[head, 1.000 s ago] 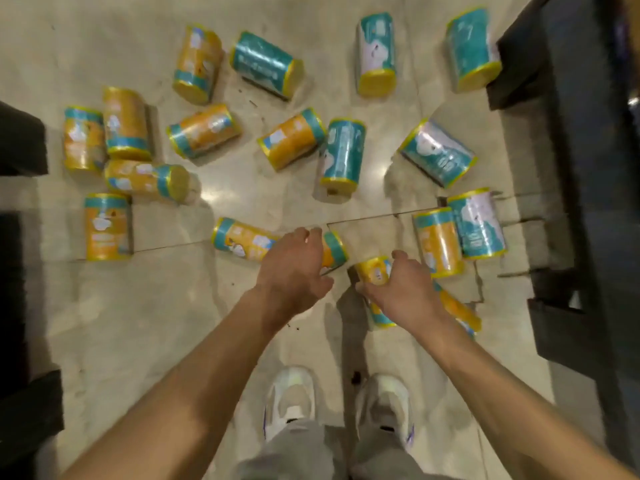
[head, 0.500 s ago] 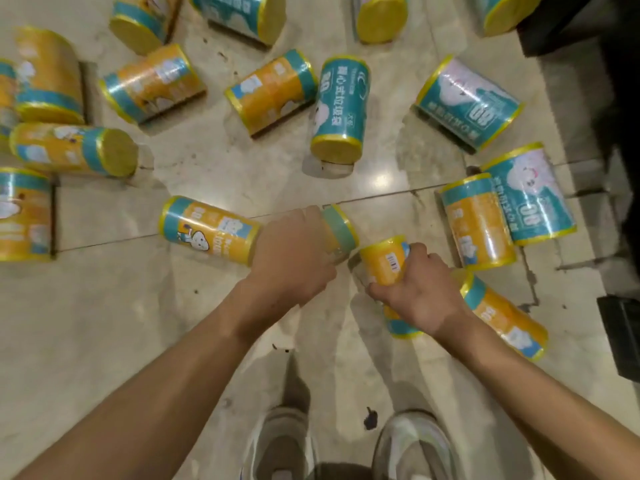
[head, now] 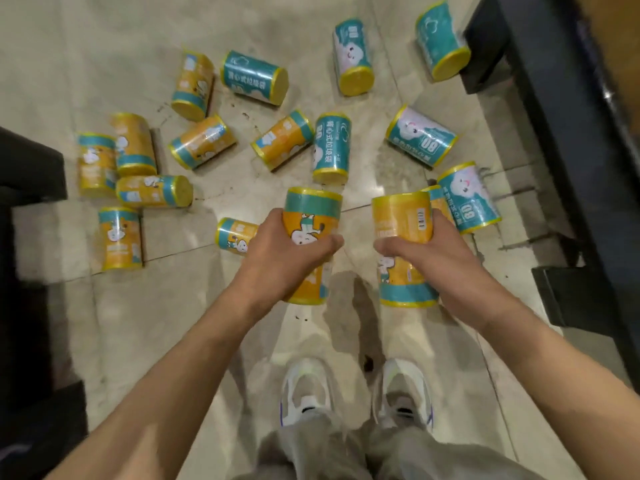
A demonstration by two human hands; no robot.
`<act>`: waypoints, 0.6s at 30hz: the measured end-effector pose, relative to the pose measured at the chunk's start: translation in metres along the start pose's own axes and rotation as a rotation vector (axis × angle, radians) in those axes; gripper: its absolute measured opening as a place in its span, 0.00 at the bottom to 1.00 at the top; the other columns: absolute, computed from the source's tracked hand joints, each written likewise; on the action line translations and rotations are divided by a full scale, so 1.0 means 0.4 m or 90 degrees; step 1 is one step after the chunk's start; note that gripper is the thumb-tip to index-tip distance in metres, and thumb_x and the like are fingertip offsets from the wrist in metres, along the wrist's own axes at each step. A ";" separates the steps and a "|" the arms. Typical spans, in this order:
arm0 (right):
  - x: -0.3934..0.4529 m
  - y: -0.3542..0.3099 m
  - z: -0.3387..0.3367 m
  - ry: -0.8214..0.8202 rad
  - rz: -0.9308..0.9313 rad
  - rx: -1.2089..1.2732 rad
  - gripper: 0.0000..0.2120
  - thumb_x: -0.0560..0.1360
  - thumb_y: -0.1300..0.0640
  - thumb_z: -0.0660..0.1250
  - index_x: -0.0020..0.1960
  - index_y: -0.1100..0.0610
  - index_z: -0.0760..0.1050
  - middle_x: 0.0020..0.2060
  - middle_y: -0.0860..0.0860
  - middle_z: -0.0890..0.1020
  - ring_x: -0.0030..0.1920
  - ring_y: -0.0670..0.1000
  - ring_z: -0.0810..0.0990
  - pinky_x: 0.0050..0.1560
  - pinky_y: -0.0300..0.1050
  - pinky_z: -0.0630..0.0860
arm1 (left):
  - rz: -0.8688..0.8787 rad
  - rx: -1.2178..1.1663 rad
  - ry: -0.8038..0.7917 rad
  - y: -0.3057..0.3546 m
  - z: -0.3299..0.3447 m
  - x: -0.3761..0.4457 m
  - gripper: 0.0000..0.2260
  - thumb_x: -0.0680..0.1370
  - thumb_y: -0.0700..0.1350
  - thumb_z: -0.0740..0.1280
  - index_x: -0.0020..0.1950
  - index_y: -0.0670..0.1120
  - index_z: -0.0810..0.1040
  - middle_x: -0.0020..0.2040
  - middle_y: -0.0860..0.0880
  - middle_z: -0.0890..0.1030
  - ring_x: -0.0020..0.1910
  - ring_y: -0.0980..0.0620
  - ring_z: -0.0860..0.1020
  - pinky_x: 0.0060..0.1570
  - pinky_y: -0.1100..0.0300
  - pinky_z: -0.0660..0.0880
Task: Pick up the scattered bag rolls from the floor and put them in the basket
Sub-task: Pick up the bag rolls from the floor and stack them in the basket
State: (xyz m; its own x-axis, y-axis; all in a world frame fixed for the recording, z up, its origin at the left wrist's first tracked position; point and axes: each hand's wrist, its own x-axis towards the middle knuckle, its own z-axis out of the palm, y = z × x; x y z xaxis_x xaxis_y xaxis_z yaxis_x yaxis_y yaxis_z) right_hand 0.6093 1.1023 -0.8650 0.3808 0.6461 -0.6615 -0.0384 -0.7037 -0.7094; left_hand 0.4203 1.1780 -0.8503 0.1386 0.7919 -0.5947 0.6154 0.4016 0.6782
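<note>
My left hand (head: pixel 280 254) grips an orange bag roll with a teal band (head: pixel 311 216), held upright above the floor. My right hand (head: pixel 429 252) grips a second orange bag roll (head: pixel 401 220), its teal end pointing down. Both rolls hang in front of me, side by side, clear of the floor. Several more orange and teal rolls lie scattered on the tiles beyond, such as a teal one (head: pixel 330 147) and an orange one (head: pixel 235 233) just left of my left hand. No basket is in view.
Dark furniture (head: pixel 561 133) runs along the right side, with a dark base block (head: pixel 575 296) near my right arm. Another dark object (head: pixel 27 168) sits at the left edge. My white shoes (head: pixel 356 389) stand on the beige tiled floor (head: pixel 138 323).
Both hands closed on rolls lying on the floor and have lifted them up toward me. The view has pulled back from the floor.
</note>
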 end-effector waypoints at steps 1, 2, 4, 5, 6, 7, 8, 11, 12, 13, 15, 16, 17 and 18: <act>-0.055 -0.046 -0.024 -0.019 0.004 0.045 0.22 0.68 0.57 0.79 0.58 0.52 0.75 0.48 0.50 0.85 0.48 0.50 0.85 0.52 0.52 0.82 | -0.017 -0.056 -0.020 0.046 -0.033 -0.056 0.25 0.62 0.59 0.78 0.54 0.51 0.76 0.45 0.51 0.84 0.45 0.51 0.84 0.44 0.51 0.83; -0.116 -0.099 -0.051 -0.036 0.010 0.087 0.21 0.69 0.58 0.78 0.58 0.53 0.76 0.48 0.51 0.86 0.47 0.50 0.86 0.52 0.52 0.82 | -0.029 -0.108 -0.040 0.095 -0.068 -0.114 0.27 0.60 0.57 0.78 0.55 0.50 0.78 0.46 0.48 0.85 0.46 0.48 0.85 0.47 0.49 0.83; -0.255 -0.222 -0.109 -0.076 0.028 0.159 0.21 0.69 0.59 0.77 0.60 0.54 0.77 0.46 0.51 0.86 0.45 0.51 0.86 0.50 0.52 0.82 | -0.052 -0.216 -0.065 0.206 -0.143 -0.241 0.27 0.60 0.49 0.81 0.56 0.47 0.79 0.48 0.45 0.86 0.47 0.45 0.85 0.48 0.47 0.83; -0.329 -0.290 -0.141 -0.098 0.036 0.189 0.22 0.67 0.59 0.77 0.60 0.55 0.77 0.45 0.51 0.86 0.44 0.51 0.86 0.49 0.51 0.83 | -0.065 -0.269 -0.077 0.271 -0.181 -0.308 0.27 0.58 0.46 0.80 0.56 0.46 0.79 0.46 0.45 0.86 0.44 0.46 0.85 0.45 0.48 0.83; -0.407 -0.360 -0.175 -0.117 0.043 0.218 0.24 0.65 0.58 0.77 0.59 0.55 0.78 0.44 0.51 0.87 0.43 0.51 0.86 0.46 0.50 0.83 | -0.072 -0.313 -0.088 0.339 -0.219 -0.377 0.25 0.59 0.46 0.78 0.55 0.45 0.80 0.44 0.45 0.86 0.41 0.48 0.85 0.42 0.51 0.84; -0.485 -0.431 -0.211 -0.134 0.048 0.247 0.25 0.63 0.59 0.78 0.59 0.55 0.78 0.44 0.52 0.87 0.42 0.51 0.86 0.44 0.49 0.84 | -0.070 -0.342 -0.098 0.410 -0.259 -0.448 0.23 0.59 0.45 0.76 0.53 0.45 0.80 0.42 0.46 0.85 0.38 0.50 0.85 0.38 0.53 0.83; -0.567 -0.504 -0.247 -0.149 0.051 0.278 0.26 0.62 0.59 0.78 0.59 0.56 0.79 0.45 0.54 0.86 0.43 0.53 0.86 0.44 0.50 0.84 | -0.064 -0.353 -0.113 0.482 -0.299 -0.522 0.22 0.60 0.43 0.77 0.53 0.45 0.80 0.41 0.46 0.85 0.36 0.51 0.84 0.36 0.54 0.83; -0.805 -0.717 -0.350 -0.176 0.063 0.369 0.36 0.56 0.52 0.77 0.63 0.59 0.78 0.52 0.63 0.85 0.48 0.61 0.84 0.52 0.62 0.82 | -0.032 -0.342 -0.149 0.699 -0.418 -0.737 0.26 0.58 0.44 0.81 0.54 0.45 0.80 0.42 0.46 0.86 0.37 0.50 0.85 0.36 0.54 0.81; -0.879 -0.785 -0.380 -0.181 0.058 0.394 0.40 0.52 0.52 0.80 0.63 0.60 0.78 0.53 0.65 0.84 0.48 0.63 0.84 0.52 0.63 0.81 | -0.014 -0.342 -0.155 0.769 -0.458 -0.805 0.28 0.56 0.48 0.80 0.54 0.46 0.80 0.42 0.46 0.86 0.38 0.48 0.85 0.38 0.52 0.82; -0.952 -0.850 -0.408 -0.187 0.048 0.417 0.44 0.48 0.50 0.83 0.62 0.60 0.79 0.53 0.65 0.84 0.47 0.63 0.84 0.52 0.64 0.81 | 0.010 -0.343 -0.157 0.838 -0.495 -0.868 0.27 0.55 0.50 0.80 0.53 0.49 0.81 0.44 0.45 0.86 0.40 0.47 0.85 0.41 0.49 0.82; -1.084 -0.962 -0.458 -0.193 0.015 0.446 0.45 0.45 0.46 0.86 0.60 0.60 0.81 0.52 0.65 0.85 0.46 0.63 0.86 0.51 0.63 0.81 | 0.061 -0.332 -0.151 0.967 -0.567 -0.980 0.25 0.54 0.52 0.80 0.50 0.54 0.82 0.46 0.44 0.87 0.42 0.44 0.86 0.43 0.45 0.83; -1.144 -1.011 -0.481 -0.188 -0.012 0.456 0.44 0.46 0.45 0.86 0.60 0.58 0.82 0.53 0.65 0.84 0.47 0.63 0.86 0.51 0.63 0.81 | 0.091 -0.334 -0.151 1.029 -0.601 -1.034 0.25 0.54 0.53 0.80 0.50 0.54 0.82 0.46 0.44 0.87 0.43 0.44 0.86 0.42 0.46 0.83; -1.204 -1.057 -0.501 -0.184 -0.044 0.464 0.43 0.47 0.45 0.86 0.60 0.57 0.82 0.55 0.65 0.84 0.48 0.63 0.86 0.52 0.64 0.81 | 0.119 -0.333 -0.156 1.091 -0.634 -1.083 0.25 0.55 0.54 0.79 0.50 0.55 0.82 0.46 0.45 0.87 0.43 0.45 0.86 0.41 0.47 0.83; -1.260 -1.100 -0.519 -0.182 -0.070 0.473 0.43 0.47 0.44 0.86 0.60 0.56 0.83 0.56 0.65 0.84 0.48 0.64 0.86 0.52 0.64 0.81 | 0.148 -0.325 -0.162 1.152 -0.665 -1.123 0.24 0.55 0.55 0.79 0.50 0.56 0.82 0.46 0.46 0.87 0.44 0.45 0.86 0.41 0.47 0.83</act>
State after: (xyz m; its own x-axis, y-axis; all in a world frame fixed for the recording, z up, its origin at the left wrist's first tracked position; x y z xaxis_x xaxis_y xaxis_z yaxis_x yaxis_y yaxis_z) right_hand 0.6261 1.0250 -0.1690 0.1704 0.8220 -0.5434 -0.6571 -0.3162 -0.6843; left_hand 0.4350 1.1298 -0.1557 0.4448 0.7756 -0.4479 0.1063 0.4509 0.8862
